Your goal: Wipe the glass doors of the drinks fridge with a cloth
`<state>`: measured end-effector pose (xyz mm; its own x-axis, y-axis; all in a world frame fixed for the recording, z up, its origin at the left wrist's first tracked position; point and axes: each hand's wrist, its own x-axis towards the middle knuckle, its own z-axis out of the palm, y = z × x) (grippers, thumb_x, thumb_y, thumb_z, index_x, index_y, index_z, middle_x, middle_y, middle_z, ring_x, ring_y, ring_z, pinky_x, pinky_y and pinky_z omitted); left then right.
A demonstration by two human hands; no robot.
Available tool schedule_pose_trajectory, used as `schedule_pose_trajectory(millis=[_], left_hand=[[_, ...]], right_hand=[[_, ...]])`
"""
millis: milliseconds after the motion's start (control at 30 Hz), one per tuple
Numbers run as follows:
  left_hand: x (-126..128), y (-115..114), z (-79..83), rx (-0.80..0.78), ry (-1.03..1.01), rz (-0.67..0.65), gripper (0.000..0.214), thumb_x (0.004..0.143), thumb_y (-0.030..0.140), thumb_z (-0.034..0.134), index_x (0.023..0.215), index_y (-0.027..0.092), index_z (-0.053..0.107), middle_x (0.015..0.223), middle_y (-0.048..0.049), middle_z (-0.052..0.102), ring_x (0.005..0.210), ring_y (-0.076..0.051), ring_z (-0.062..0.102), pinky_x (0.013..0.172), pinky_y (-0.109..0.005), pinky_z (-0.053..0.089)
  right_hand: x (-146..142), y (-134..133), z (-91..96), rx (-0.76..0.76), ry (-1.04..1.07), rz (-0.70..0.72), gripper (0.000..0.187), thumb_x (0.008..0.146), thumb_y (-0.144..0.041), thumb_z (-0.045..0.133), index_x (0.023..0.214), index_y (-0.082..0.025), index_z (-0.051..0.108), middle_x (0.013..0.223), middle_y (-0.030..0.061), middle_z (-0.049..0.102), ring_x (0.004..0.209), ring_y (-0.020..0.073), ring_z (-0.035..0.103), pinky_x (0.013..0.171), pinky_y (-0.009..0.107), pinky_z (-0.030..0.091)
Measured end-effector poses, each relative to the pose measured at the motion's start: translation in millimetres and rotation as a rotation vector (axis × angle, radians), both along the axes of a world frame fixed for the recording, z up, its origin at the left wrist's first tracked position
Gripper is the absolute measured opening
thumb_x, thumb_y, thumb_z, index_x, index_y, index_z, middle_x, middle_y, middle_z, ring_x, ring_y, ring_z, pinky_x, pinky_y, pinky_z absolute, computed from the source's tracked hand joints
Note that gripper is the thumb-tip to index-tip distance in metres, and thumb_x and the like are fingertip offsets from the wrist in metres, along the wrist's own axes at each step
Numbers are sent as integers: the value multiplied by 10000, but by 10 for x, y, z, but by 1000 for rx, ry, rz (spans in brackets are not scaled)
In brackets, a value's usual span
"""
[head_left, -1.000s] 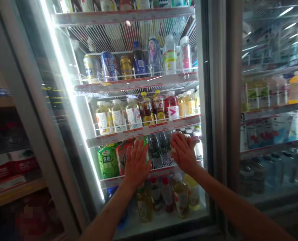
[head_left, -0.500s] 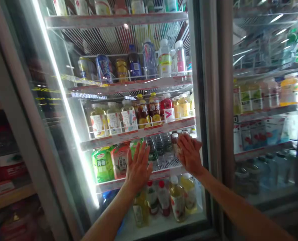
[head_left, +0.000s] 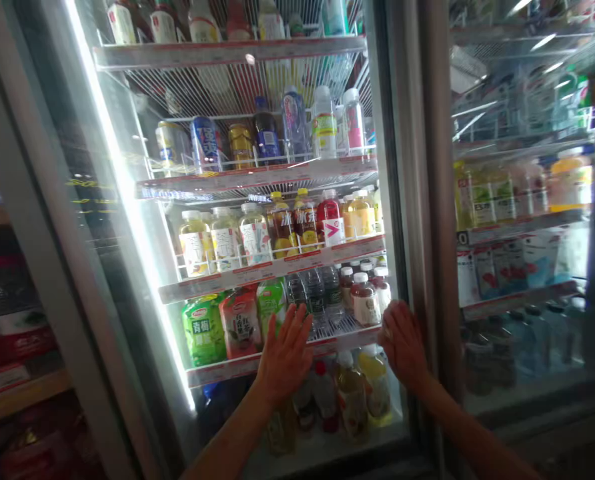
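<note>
My left hand [head_left: 285, 353] lies flat with fingers spread against the glass door [head_left: 127, 220] of a lit drinks cooler, level with the lower shelf [head_left: 242, 364]. My right hand [head_left: 402, 343] rests open on the door's right frame [head_left: 402, 200], fingers upward. Neither hand holds anything. Behind the glass stand green and red juice pouches [head_left: 222, 327], dark water bottles [head_left: 317, 293] and small white-capped bottles [head_left: 365, 300]. The shelf above carries tea and juice bottles [head_left: 277, 227].
A second cooler [head_left: 517, 200] with a reflective glass door stands to the right, also stocked with drinks. Cans and bottles [head_left: 257, 137] fill the upper shelf. More bottles [head_left: 352, 393] stand on the cooler floor. Dim store shelving [head_left: 12, 333] lies at the left.
Both hands have slid rightward and slightly down across the door. The right hand has moved from the glass in front of the bottles onto the right frame, and the door has shifted right with them.
</note>
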<state>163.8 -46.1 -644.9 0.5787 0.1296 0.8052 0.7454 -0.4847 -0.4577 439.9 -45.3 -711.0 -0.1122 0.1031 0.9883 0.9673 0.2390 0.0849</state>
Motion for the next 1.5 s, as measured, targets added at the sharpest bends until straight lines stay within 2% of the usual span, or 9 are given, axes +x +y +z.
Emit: schedule_pose_trajectory(millis=[100, 267, 433, 500, 700, 900, 1067, 1300, 1500], left_hand=[[9, -13, -52, 3, 22, -18, 492, 826, 286, 489, 1296, 148, 446, 1369, -101, 479, 1412, -189, 111, 1163, -437, 20], [60, 5, 17, 24, 3, -30, 559, 827, 263, 494, 1357, 140, 366, 1383, -116, 459, 1409, -197, 128, 1160, -456, 53], [2, 12, -27, 3, -2, -23, 567, 828, 246, 486, 1367, 137, 351, 1385, -117, 454, 1410, -197, 124, 1159, -453, 45], [-53, 12, -60, -6, -2, -19, 564, 831, 245, 481, 1369, 138, 351, 1384, -118, 456, 1411, -198, 120, 1158, -452, 45], [-251, 32, -62, -25, -72, 12, 616, 837, 274, 493, 1406, 153, 288, 1399, -122, 437, 1404, -209, 159, 1157, -457, 74], [-523, 22, -64, -5, -102, 61, 598, 844, 248, 470, 1405, 148, 287, 1404, -128, 428, 1403, -215, 167, 1152, -464, 99], [-785, -8, -38, 3, -172, 98, 621, 846, 234, 469, 1419, 144, 247, 1438, -145, 372, 1404, -226, 160, 1146, -468, 121], [-994, -52, -52, 21, -211, 152, 638, 844, 228, 472, 1424, 122, 227, 1440, -166, 361, 1405, -237, 156, 1141, -462, 137], [-1246, -37, -75, 34, -233, 209, 657, 846, 212, 469, 1438, 143, 190, 1472, -151, 305, 1402, -252, 163, 1133, -468, 176]], right_hand=[[8, -14, -120, -23, -8, -12, 592, 902, -220, 397, 1456, -184, 192, 1493, 105, 285, 1399, 232, 199, 1121, 484, 237], [-84, 140, 469, 128, 118, 36, 594, 901, -220, 386, 1459, -218, 183, 1478, 107, 318, 1382, 250, 251, 1089, 515, 267], [-207, 33, 86, -10, -113, 37, 618, 888, -231, 421, 1458, -181, 188, 1450, 115, 370, 1390, 245, 229, 1092, 477, 262], [-208, 14, 56, -32, -174, 39, 616, 886, -222, 421, 1457, -176, 195, 1419, 112, 419, 1386, 234, 240, 1101, 461, 246], [-507, 170, 747, 154, 52, 77, 581, 888, -238, 392, 1445, -176, 238, 1441, 124, 380, 1382, 255, 248, 1083, 485, 248], [-822, 97, 650, 2, -467, 241, 489, 878, -224, 407, 1365, -172, 402, 1313, 72, 547, 1357, 184, 308, 1129, 406, 180], [-830, 190, 932, 147, -2, 139, 548, 870, -233, 417, 1405, -149, 332, 1400, 140, 437, 1376, 256, 263, 1090, 491, 223], [-1323, 132, 724, 13, -354, 227, 495, 864, -226, 423, 1357, -182, 412, 1314, 84, 545, 1342, 199, 339, 1132, 428, 171], [-1182, 228, 973, 198, 100, 119, 567, 873, -234, 393, 1427, -178, 286, 1442, 130, 378, 1370, 268, 275, 1078, 517, 241]])
